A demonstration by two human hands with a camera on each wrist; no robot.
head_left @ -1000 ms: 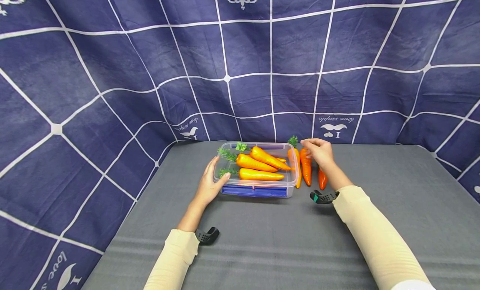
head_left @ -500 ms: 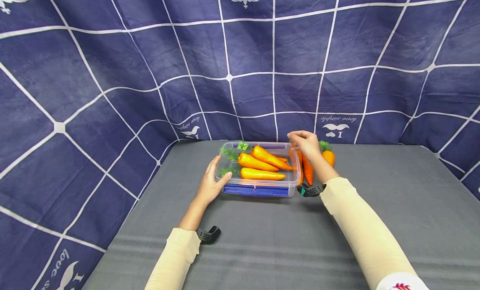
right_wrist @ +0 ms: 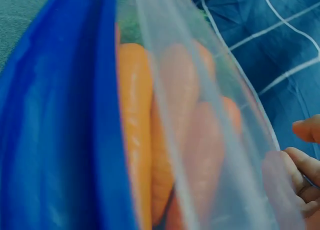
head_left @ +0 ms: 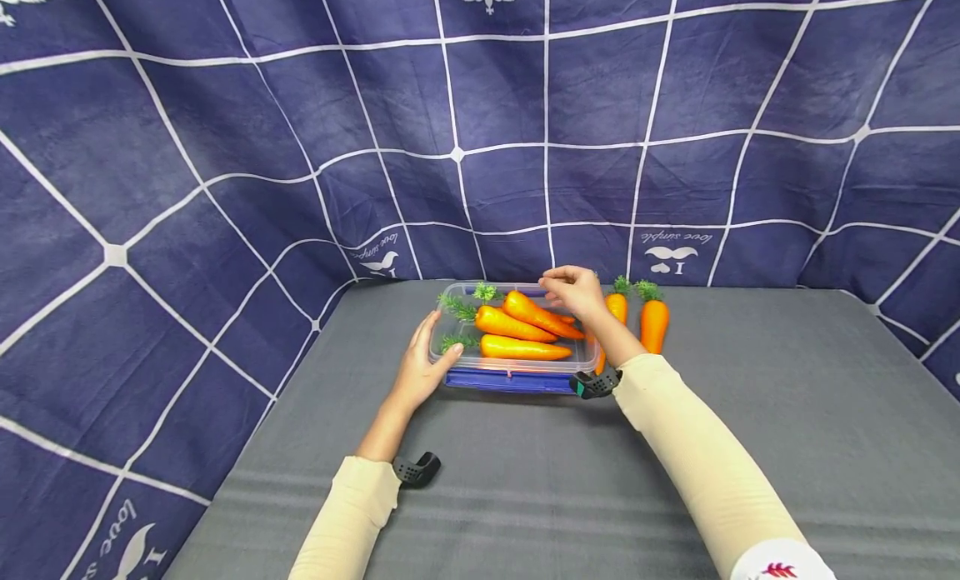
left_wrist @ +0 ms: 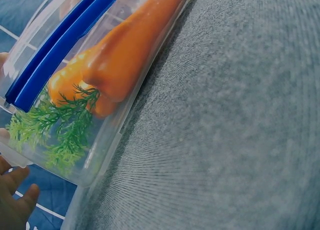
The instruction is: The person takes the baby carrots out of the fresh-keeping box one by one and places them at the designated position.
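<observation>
A clear plastic box (head_left: pixel 525 367) with a blue clasp (head_left: pixel 502 382) along its front stands at the middle back. Several orange carrots (head_left: pixel 525 349) with green leafy tops lie inside it. My left hand (head_left: pixel 416 372) rests at the box's left side, fingers extended along the side and thumb at the front corner. My right hand (head_left: pixel 576 295) hangs over the box's back right part, fingers bent loosely downward. In the right wrist view, the thumb (right_wrist: pixel 307 129) stands apart from the fingers, which overlap the box's clear edge; nothing shows between them.
Right of the box, a carrot (head_left: pixel 617 303) is partly hidden by my right forearm. Farther right lies another carrot (head_left: pixel 653 323) with a green top. A blue cloth (head_left: pixel 495 188) with white lines hangs behind the grey tabletop (head_left: pixel 525 480).
My right hand has moved left from above the loose carrots to the back right part of the box, uncovering the far right carrot. My left hand and the box have stayed put.
</observation>
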